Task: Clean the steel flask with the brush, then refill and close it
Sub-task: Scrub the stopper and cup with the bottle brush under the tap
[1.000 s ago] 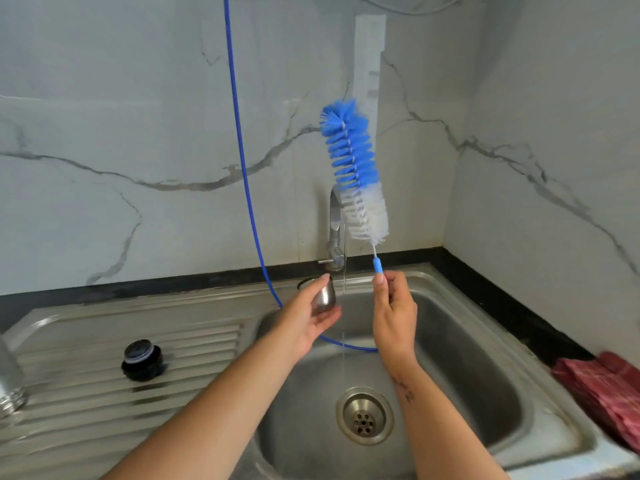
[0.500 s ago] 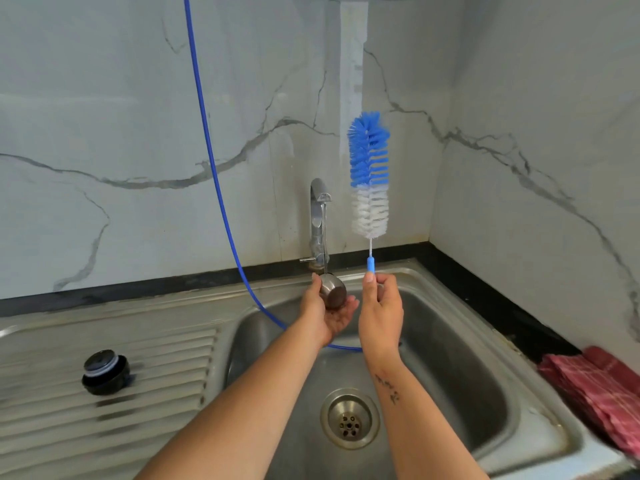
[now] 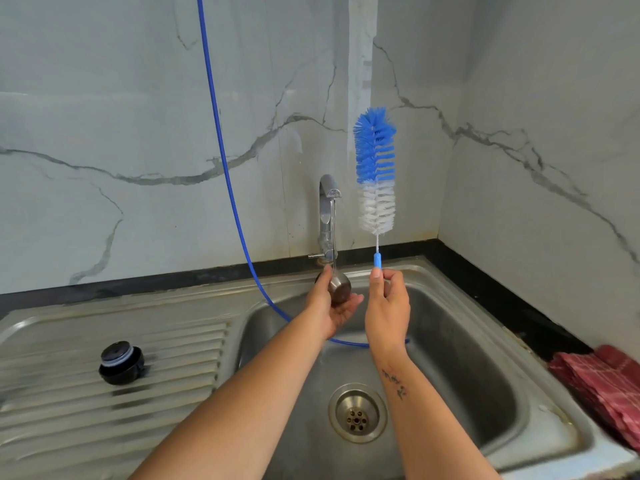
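Steel flask [image 3: 338, 288], gripped in my left hand [image 3: 329, 301], has slid under the tap [image 3: 328, 216] for rinsing, while my right hand [image 3: 387, 306] keeps pinching the brush [image 3: 375, 171] upright beside it.

- The left hand [image 3: 329, 303] reaches forward from the 7 o'clock corner, palm up, fingers curled in a cupping grip.
- The right hand [image 3: 387, 306] rises from 5 o'clock, wrist upright, thumb and fingers pinched together overhead.
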Motion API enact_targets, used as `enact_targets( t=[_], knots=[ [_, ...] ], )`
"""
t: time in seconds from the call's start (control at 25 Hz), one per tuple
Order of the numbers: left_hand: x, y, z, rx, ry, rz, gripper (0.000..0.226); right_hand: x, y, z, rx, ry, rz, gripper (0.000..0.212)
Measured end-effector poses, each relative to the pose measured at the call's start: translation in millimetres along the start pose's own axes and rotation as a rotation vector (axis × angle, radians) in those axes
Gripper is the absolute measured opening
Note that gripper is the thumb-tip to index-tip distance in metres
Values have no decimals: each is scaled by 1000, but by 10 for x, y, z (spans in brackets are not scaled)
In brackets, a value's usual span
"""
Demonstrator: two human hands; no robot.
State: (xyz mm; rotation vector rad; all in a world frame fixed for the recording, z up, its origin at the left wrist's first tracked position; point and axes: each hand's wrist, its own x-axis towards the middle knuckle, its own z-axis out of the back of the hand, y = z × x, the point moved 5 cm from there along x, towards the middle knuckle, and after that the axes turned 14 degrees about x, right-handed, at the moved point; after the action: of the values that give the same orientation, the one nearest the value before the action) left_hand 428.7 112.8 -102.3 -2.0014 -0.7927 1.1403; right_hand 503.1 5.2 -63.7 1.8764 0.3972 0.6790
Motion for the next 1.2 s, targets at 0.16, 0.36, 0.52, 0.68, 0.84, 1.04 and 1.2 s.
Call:
enact_targets(
  t=[0.16,0.36,0.52,0.68,0.84,1.04,1.2],
  knots=[
    [60,-8,56,210,-59,-144,41,18,-1,19,-4,-17,-7,21],
    [2,36,367,652,-275,-278,46,21,-17,-2,1,-12,-11,21],
    [-47,-34,460,773,-365,-401,52,2,-19,-21,0,-9,-15,18],
    [-52,31,274,929,-279,-388,57,0,1,2,-1,-34,-29,20],
    [-19,-40,209,998,-312,-397,50,10,-4,9,-9,-58,-26,20],
    [-27,-76,237,1008,-350,-420,55,9,-14,8,-7,-60,-32,22],
    [-26,-76,268,954,-370,-422,54,13,-25,10,-4,-54,-47,24]
  ],
)
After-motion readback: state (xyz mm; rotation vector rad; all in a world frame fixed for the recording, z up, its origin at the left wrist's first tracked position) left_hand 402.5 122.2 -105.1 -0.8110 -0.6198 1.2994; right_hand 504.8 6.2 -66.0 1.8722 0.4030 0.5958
